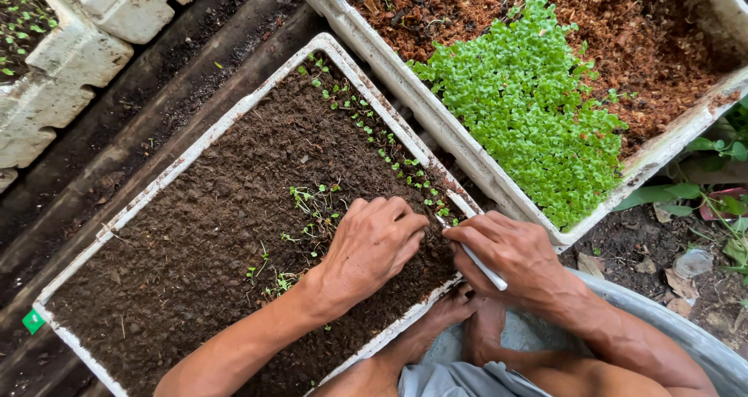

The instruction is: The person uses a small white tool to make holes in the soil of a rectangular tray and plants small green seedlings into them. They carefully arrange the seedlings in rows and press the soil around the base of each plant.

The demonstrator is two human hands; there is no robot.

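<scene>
head view: left hand (372, 245) rests curled, holding nothing, on dark soil in the near white tray (234, 116); right hand (510, 257), just beside it, pinches a thin white stick (477, 258) over tiny seedlings (312, 202).

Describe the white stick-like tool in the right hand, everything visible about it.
The white tool is a thin, straight, smooth stick, plastic by the look of it. The right hand grips it pen-fashion, tilted, its tip pointing up-left toward the left hand over the dark soil near the tray's right edge. Its rear end juts out below the palm. Fingers cover the middle; the tip is too small to make out.
</scene>
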